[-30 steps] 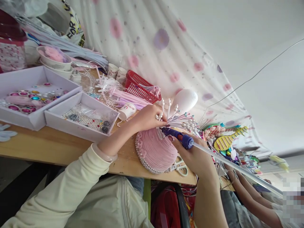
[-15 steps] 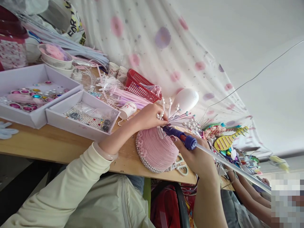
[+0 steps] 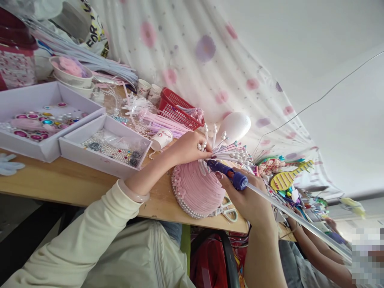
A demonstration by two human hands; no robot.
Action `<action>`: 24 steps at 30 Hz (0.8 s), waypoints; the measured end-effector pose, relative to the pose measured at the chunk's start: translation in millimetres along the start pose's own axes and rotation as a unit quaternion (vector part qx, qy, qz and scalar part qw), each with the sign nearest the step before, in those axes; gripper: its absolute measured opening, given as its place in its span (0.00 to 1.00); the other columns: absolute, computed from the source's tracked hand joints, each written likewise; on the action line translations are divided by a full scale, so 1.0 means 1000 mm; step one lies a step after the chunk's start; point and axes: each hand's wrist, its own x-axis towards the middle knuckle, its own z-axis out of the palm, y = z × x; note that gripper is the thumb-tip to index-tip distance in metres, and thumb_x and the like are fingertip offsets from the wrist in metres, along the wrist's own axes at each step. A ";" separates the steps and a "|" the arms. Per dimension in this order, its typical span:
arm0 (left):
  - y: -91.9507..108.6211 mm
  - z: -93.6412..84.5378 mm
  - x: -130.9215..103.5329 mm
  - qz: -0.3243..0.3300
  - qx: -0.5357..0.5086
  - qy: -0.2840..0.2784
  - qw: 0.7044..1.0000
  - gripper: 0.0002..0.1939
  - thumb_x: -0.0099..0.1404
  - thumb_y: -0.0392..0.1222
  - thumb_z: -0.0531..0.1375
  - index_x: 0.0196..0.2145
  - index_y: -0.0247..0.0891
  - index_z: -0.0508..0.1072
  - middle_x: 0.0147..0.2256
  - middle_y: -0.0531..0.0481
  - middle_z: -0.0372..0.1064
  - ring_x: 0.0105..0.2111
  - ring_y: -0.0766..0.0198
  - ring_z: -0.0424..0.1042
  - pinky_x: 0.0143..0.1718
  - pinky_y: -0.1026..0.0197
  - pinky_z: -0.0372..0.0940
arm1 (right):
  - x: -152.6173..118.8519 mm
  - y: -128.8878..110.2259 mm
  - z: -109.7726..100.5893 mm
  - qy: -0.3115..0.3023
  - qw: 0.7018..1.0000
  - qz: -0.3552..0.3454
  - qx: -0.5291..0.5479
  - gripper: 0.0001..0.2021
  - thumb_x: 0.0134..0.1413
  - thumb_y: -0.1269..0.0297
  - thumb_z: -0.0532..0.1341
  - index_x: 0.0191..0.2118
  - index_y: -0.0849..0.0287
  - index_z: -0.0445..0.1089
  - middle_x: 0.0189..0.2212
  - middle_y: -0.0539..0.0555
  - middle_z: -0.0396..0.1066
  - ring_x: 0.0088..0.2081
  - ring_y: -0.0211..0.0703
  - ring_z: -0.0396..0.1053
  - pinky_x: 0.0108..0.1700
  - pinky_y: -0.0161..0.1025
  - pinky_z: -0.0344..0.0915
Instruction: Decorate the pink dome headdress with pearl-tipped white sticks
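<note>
A pink yarn-wrapped dome [image 3: 199, 188] with a pearl-trimmed rim lies tilted on the wooden table. From its top stick out pearl-tipped stems [image 3: 232, 149], pink and white. My left hand [image 3: 193, 146] reaches over the dome, finger and thumb pinched at the base of the stems; a pearl-tipped stem [image 3: 202, 146] shows between its fingers. Wrapped around a blue hot glue gun [image 3: 229, 173], my right hand [image 3: 250, 196] points the nozzle at the same spot, close to my left fingertips. A long clear glue stick [image 3: 294, 210] runs out of the gun's back.
White boxes with gems [image 3: 45, 154] and beads [image 3: 105, 160] stand left. Behind are a red basket [image 3: 177, 106], a paper cup [image 3: 162, 139] and a white balloon-like shape [image 3: 235, 127]. Scissors [image 3: 229, 212] lie beside the dome. At right are a yellow striped ornament [image 3: 289, 176] and another person's arms [image 3: 321, 248].
My hands, the glue gun and the dome stay almost where they were. The other person's arms at the far right have shifted slightly.
</note>
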 end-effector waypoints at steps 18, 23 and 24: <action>0.002 -0.002 -0.001 0.003 -0.008 -0.012 1.000 0.05 0.58 0.38 0.64 0.28 0.35 0.80 0.29 0.50 0.78 0.32 0.62 0.74 0.35 0.62 0.63 | -0.026 0.005 -0.004 0.052 0.993 -0.100 0.031 0.16 0.57 0.55 0.62 0.24 0.57 0.62 0.19 0.48 0.59 0.23 0.37 0.60 0.26 0.35 0.56; -0.002 0.001 0.000 -0.003 -0.004 0.002 1.000 0.05 0.57 0.38 0.65 0.26 0.36 0.80 0.31 0.49 0.78 0.33 0.62 0.73 0.37 0.61 0.64 | -0.046 0.017 -0.009 0.070 0.977 -0.156 0.129 0.12 0.57 0.54 0.62 0.29 0.57 0.68 0.20 0.49 0.64 0.22 0.39 0.64 0.24 0.36 0.60; -0.003 0.001 0.000 -0.004 -0.003 0.009 1.000 0.04 0.56 0.39 0.65 0.27 0.36 0.80 0.31 0.49 0.78 0.33 0.62 0.73 0.38 0.61 0.65 | -0.051 0.023 -0.008 0.091 0.976 -0.145 0.137 0.12 0.56 0.53 0.62 0.30 0.56 0.69 0.20 0.50 0.65 0.22 0.40 0.65 0.24 0.37 0.60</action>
